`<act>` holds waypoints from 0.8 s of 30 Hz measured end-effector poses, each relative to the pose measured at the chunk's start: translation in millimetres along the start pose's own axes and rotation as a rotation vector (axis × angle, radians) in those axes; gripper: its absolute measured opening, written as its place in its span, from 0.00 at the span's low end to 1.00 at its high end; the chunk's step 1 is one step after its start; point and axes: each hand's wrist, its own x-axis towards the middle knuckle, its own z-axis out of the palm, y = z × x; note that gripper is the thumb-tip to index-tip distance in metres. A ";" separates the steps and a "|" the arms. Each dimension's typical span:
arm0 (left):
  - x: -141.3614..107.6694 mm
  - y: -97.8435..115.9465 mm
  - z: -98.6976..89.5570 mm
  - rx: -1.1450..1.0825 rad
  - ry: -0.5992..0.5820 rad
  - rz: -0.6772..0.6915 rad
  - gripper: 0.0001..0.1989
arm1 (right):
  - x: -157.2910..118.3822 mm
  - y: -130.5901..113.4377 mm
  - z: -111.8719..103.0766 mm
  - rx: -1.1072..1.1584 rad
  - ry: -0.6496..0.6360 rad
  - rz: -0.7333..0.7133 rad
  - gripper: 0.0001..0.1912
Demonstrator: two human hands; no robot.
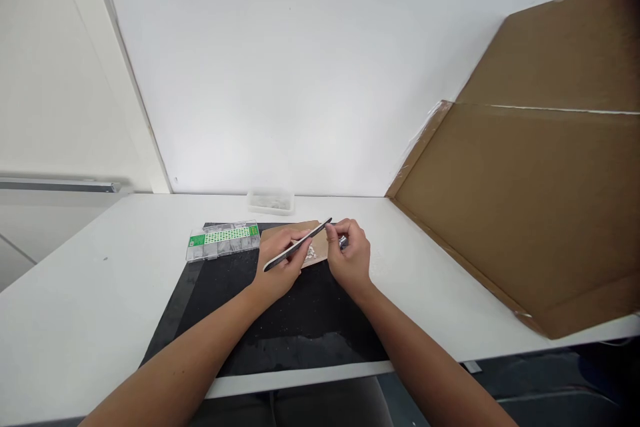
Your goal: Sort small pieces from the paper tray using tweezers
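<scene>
A long, thin nail file (293, 250), dark with a pale edge, slants across my left hand (283, 260), whose fingers are closed around it. Its far tip reaches up to the thumb of my right hand (351, 250). Those right fingers are curled in, and a small shiny, dark-and-silver piece (343, 241) shows between them; its kind is unclear. Under both hands lies a piece of brown cardboard (317, 257) with small white bits (310, 252) on it. A black mat (300, 320) spreads beneath the cardboard, with pale specks on its surface.
A clear compartment case (223, 241) with a green-and-white label rests at the mat's back left. Behind it, a small translucent tray (271, 202) stands near the wall. A large folded cardboard sheet (525, 200) leans along the right of the white table (90, 293).
</scene>
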 end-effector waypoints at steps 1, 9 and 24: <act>-0.3 0.2 0.3 0.007 0.004 0.013 0.08 | 1.0 2.2 -0.4 0.006 0.010 0.033 0.13; 0.9 1.2 -1.6 0.009 0.001 -0.009 0.09 | -3.3 -9.6 -0.4 0.042 -0.122 -0.069 0.13; 1.5 1.3 -1.7 0.021 -0.005 -0.020 0.09 | -1.4 -6.3 -1.6 0.034 -0.128 -0.105 0.12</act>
